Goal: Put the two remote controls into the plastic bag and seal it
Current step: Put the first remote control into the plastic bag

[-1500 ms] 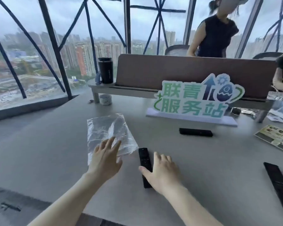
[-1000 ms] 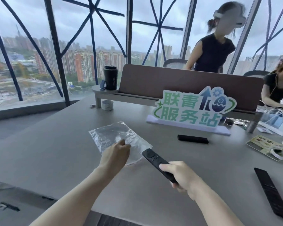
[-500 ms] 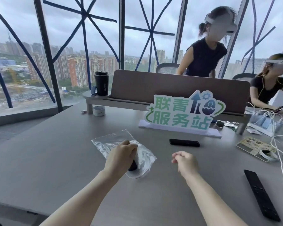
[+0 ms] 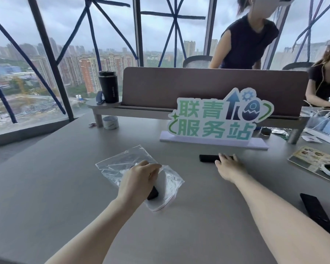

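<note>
A clear plastic bag (image 4: 120, 164) lies on the grey table (image 4: 46, 187) in front of me. My left hand (image 4: 139, 180) grips the bag's open end together with a black remote control (image 4: 152, 193) that sits partly inside; only the remote's near end shows below my palm. A second black remote control (image 4: 208, 158) lies flat farther right, below the sign. My right hand (image 4: 227, 166) reaches over its right end, fingers spread and touching it; I cannot tell whether they grip it.
A green-lettered sign (image 4: 217, 119) on a white base stands behind the second remote. A long black remote (image 4: 318, 214) lies at the right edge. A printed card (image 4: 312, 161), cables, a black tumbler (image 4: 108, 86) on a shelf, a tape roll (image 4: 110, 122). Two people beyond the divider.
My right hand put the first remote into the bag, let go and moved forward and right to the second remote. My left hand keeps its hold on the bag.
</note>
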`<action>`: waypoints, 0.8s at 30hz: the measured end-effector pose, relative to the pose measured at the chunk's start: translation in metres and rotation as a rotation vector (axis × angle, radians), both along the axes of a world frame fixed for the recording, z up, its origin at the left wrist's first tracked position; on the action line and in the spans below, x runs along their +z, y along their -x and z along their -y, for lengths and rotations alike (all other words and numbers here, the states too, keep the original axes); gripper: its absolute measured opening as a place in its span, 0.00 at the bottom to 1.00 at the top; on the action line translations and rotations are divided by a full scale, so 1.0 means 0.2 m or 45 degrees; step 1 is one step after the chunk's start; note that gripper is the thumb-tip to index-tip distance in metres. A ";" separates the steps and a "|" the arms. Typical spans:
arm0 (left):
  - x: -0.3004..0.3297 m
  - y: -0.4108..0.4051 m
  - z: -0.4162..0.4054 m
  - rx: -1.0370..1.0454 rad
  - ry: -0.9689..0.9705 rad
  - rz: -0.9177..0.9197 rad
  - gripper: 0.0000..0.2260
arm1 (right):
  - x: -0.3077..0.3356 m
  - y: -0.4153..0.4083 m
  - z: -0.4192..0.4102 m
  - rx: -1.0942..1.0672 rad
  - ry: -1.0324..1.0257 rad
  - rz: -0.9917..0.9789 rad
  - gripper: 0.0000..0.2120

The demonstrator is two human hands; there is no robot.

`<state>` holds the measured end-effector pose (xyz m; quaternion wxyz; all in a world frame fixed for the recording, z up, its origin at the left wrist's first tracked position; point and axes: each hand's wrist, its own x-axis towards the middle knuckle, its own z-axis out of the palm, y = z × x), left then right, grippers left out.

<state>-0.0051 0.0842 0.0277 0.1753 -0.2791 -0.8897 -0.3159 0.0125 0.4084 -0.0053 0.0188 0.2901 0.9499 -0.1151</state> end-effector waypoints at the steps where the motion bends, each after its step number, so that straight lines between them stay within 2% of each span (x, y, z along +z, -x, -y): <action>1: 0.00 0.00 -0.01 0.005 -0.008 -0.009 0.09 | -0.01 -0.01 0.00 -0.007 -0.063 -0.002 0.26; 4: 0.01 -0.01 -0.04 0.005 -0.002 -0.015 0.09 | -0.01 -0.07 0.04 -0.008 -0.285 -0.019 0.21; 7: 0.01 -0.02 -0.04 0.013 -0.004 0.015 0.09 | 0.04 -0.20 0.14 -0.091 -0.206 -0.100 0.18; 9: 0.01 -0.04 -0.02 0.026 -0.018 0.044 0.09 | 0.10 -0.31 0.21 -0.153 0.069 -0.273 0.15; 11: 0.01 -0.05 0.00 0.049 -0.039 0.069 0.09 | 0.18 -0.45 0.29 -0.134 0.555 -0.470 0.13; 13: 0.02 -0.06 0.01 0.073 -0.067 0.096 0.09 | 0.26 -0.59 0.39 -0.022 1.005 -0.443 0.12; 14: 0.02 -0.07 0.01 0.083 -0.078 0.109 0.09 | 0.29 -0.65 0.45 0.040 1.131 -0.356 0.11; 16: 0.03 -0.09 0.01 0.091 -0.083 0.117 0.08 | 0.29 -0.70 0.59 0.125 1.210 -0.183 0.10; 18: 0.03 -0.13 0.01 0.086 -0.078 0.116 0.08 | 0.24 -0.64 0.74 0.126 1.228 -0.136 0.10; 20: 0.03 -0.15 0.02 0.067 -0.101 0.111 0.08 | 0.18 -0.52 0.89 0.106 1.430 -0.275 0.07; 22: 0.04 -0.16 0.04 0.063 -0.123 0.102 0.08 | 0.15 -0.41 1.00 0.058 1.590 -0.488 0.12; 24: 0.04 -0.16 0.06 0.075 -0.131 0.081 0.08 | 0.11 -0.39 1.01 -0.014 1.421 -0.614 0.13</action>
